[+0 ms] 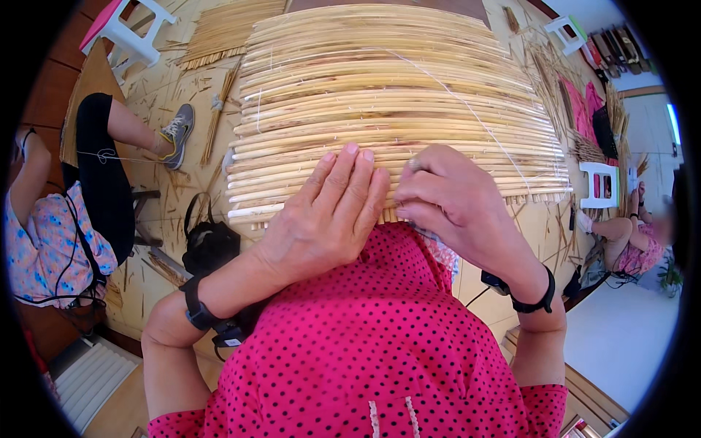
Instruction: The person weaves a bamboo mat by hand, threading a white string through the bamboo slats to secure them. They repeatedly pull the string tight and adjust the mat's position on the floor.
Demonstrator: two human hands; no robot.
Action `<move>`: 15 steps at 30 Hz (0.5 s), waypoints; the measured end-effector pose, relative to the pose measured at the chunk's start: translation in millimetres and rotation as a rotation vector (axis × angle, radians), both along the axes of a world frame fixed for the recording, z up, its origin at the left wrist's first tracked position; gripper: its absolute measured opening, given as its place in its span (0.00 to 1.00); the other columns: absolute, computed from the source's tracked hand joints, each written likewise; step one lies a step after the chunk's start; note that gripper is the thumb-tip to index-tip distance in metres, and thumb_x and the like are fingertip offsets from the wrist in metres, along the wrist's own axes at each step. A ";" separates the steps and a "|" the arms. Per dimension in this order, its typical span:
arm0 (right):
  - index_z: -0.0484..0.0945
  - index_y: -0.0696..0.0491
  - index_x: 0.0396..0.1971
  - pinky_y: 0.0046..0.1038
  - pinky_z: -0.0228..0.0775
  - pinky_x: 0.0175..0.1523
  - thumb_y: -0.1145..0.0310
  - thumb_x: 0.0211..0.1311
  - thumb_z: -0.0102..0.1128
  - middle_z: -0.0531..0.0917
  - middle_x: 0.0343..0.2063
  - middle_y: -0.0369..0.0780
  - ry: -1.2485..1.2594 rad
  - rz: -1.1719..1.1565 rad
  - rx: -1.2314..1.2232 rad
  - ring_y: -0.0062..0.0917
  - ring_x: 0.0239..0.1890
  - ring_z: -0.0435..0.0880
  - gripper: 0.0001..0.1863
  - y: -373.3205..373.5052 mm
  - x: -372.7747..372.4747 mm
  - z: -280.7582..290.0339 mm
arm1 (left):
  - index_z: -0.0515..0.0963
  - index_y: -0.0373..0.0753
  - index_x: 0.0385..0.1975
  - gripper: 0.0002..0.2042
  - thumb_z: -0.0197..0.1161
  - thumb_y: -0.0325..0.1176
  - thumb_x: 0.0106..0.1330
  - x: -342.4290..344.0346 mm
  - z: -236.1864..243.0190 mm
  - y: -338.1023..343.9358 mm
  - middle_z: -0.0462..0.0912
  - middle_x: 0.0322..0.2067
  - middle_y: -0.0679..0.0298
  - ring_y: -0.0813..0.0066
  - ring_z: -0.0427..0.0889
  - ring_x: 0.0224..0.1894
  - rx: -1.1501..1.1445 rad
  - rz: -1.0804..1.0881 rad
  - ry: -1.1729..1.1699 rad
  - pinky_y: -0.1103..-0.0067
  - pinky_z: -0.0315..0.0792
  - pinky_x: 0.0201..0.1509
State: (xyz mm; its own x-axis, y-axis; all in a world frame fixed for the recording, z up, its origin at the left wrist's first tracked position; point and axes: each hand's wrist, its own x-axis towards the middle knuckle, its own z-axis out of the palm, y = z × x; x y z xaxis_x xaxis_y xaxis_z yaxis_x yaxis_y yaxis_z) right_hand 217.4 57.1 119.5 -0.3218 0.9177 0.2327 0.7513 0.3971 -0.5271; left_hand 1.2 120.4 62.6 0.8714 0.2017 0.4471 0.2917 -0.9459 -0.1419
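A mat of straw-coloured reed stalks (387, 95), laid side by side and stitched together with white thread, spreads in front of me, its near edge at my lap. My left hand (328, 208) lies flat on the near stalks, fingers stretched out. Beside it, at the mat's near edge, my right hand (453, 190) has its fingers curled into a pinch; whatever is between them is hidden. A loose white thread (467, 108) runs slantwise over the mat's right half, down to its near right edge.
Another person's leg and shoe (177, 135) are at the left, with a reed bundle (216, 109) on the floor nearby. A second reed mat (219, 33) lies at the far left. White stools (600, 184) stand around, and another person sits far right. Reed scraps litter the floor.
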 end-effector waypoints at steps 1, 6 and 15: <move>0.77 0.51 0.29 0.34 0.70 0.34 0.71 0.49 0.69 0.74 0.28 0.38 0.020 0.025 -0.012 0.34 0.32 0.76 0.09 1.8 -2.5 -7.3 | 0.77 0.26 0.50 0.19 0.58 0.33 0.63 -1.0 -1.8 -0.3 0.80 0.50 0.44 0.47 0.80 0.56 -0.001 0.003 -0.007 0.61 0.74 0.62; 0.75 0.51 0.28 0.31 0.71 0.35 0.71 0.54 0.66 0.75 0.28 0.38 0.041 0.164 0.095 0.33 0.32 0.77 0.07 11.5 -2.9 -21.6 | 0.77 0.26 0.50 0.20 0.57 0.33 0.63 -3.7 -3.5 0.8 0.80 0.50 0.44 0.47 0.80 0.56 -0.017 0.010 -0.010 0.60 0.74 0.62; 0.73 0.58 0.34 0.22 0.79 0.43 0.73 0.72 0.54 0.85 0.35 0.43 0.941 -0.315 -0.025 0.21 0.32 0.83 0.06 12.9 23.6 -15.3 | 0.78 0.30 0.51 0.18 0.60 0.31 0.62 -8.7 -1.4 1.2 0.78 0.54 0.48 0.53 0.78 0.59 -0.071 0.016 0.044 0.65 0.73 0.63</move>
State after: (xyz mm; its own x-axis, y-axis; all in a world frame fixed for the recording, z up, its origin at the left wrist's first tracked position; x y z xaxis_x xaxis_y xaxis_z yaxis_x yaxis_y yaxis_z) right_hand 241.0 69.9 104.2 0.2439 0.9377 0.2473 0.0916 0.2316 -0.9685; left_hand -7.5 121.6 61.2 0.8864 0.2457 0.3924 0.3021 -0.9492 -0.0881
